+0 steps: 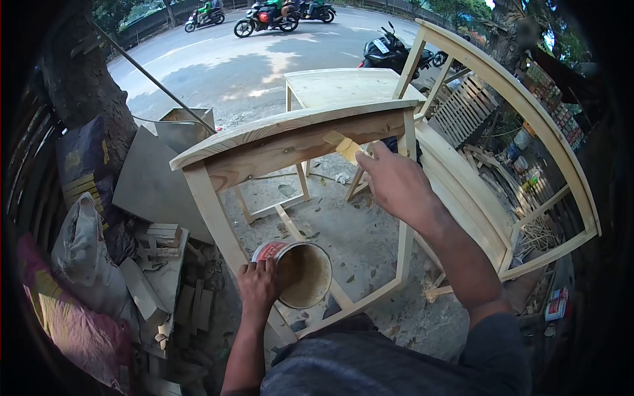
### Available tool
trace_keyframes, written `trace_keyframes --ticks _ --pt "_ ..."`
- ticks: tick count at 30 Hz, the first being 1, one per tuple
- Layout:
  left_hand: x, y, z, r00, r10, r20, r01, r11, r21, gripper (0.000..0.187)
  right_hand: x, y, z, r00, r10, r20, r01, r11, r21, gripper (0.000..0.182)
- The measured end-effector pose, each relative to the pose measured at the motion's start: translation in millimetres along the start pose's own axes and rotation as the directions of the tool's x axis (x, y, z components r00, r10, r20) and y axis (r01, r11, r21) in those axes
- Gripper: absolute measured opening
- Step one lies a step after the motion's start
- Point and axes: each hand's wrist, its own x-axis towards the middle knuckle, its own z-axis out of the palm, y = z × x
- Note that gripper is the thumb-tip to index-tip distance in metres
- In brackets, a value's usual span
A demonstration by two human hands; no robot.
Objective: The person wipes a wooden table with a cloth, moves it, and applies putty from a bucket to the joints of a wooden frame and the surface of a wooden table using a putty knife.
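Pale bare wood forms the table [290,132], a curved-top frame standing on the ground. Right hand [396,181] holds a brush [345,146], grip pinching the handle, with the bristles pressed against the apron face just below the top's front edge, toward the right leg. Left hand [259,285] holds a can [298,272], fingers closed over its near rim; the can sits low inside the frame, between the front legs, and shows a tan liquid. A second table [343,86] stands behind, beside a curved wooden frame [522,125] on the right. Wood offcuts [165,264] and sacks [86,264] lie at left. Motorcycles [264,18] pass on the road [218,63] beyond.
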Motion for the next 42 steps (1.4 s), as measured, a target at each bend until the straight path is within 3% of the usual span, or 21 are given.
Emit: trace_keyframes --ticks 3,6,9,12,15,17,19,21,22,25,27,31,34,37,40,42 --pt "0 1 1 0.998 0.035 -0.047 -0.034 0.999 0.024 0.008 15 9 21 0.976 -0.185 -0.114 0.185 0.983 -0.006 0.030" --pt "-1 -2 8 0.993 0.036 -0.113 -0.036 0.999 0.005 0.008 3 6 13 0.997 -0.061 0.040 0.065 0.990 -0.123 0.025" --pt "-1 -1 10 0.992 0.032 -0.122 -0.028 0.999 0.032 0.011 13 3 0 0.992 -0.119 -0.050 0.115 0.990 -0.077 0.034" --pt "-6 -7 13 0.987 0.107 -0.123 -0.105 0.994 0.023 0.015 20 4 -7 0.977 0.005 0.213 0.028 0.988 -0.153 0.031" --pt "-11 -9 15 0.981 0.160 -0.112 -0.156 0.987 0.051 0.016 25 2 -20 0.994 -0.104 0.034 0.108 0.981 -0.161 0.030" --pt "-13 -11 16 0.974 0.196 -0.116 -0.192 0.980 0.045 0.016 33 6 -14 0.995 -0.052 0.088 0.069 0.978 -0.195 0.030" --pt "-17 -15 19 0.972 0.195 -0.132 -0.189 0.981 0.053 0.019 34 -4 -31 0.929 0.109 0.353 0.018 0.942 -0.336 0.039" --pt "-18 -15 19 0.975 0.199 -0.102 -0.192 0.978 0.081 0.030 24 -33 -38 0.979 -0.062 0.192 0.088 0.988 -0.128 0.042" --pt "-17 -16 18 0.971 0.205 -0.120 -0.195 0.977 0.088 0.025 17 -43 -39 0.987 -0.119 0.106 0.122 0.992 -0.027 0.043" --pt "-15 -16 17 0.963 0.214 -0.164 -0.198 0.974 0.111 0.014 10 -112 -39 0.977 -0.210 0.041 0.189 0.935 0.299 0.048" --pt "-14 -17 16 0.965 0.212 -0.155 -0.196 0.974 0.115 0.011 15 -152 -30 0.967 -0.256 -0.006 0.235 0.880 0.412 0.053" --pt "-15 -17 19 0.969 0.198 -0.149 -0.184 0.978 0.102 0.009 40 -220 -9 0.993 -0.115 -0.003 0.103 0.878 0.467 0.055" --pt "-17 -17 23 0.975 0.195 -0.108 -0.184 0.977 0.103 0.013 54 -248 8 0.995 -0.096 0.009 0.083 0.894 0.441 0.056" --pt "-15 -25 30 0.931 0.242 -0.272 -0.238 0.970 0.049 0.016 47 -257 20 0.986 -0.155 0.065 0.126 0.937 0.325 0.053" --pt "-16 -24 35 0.926 0.250 -0.282 -0.245 0.968 0.052 0.019 45 -260 10 0.990 -0.142 0.000 0.129 0.901 0.415 0.053" --pt "-13 -25 33 0.922 0.199 -0.332 -0.240 0.967 -0.086 0.023 37 -270 18 0.992 -0.109 0.060 0.076 0.914 0.398 0.053"
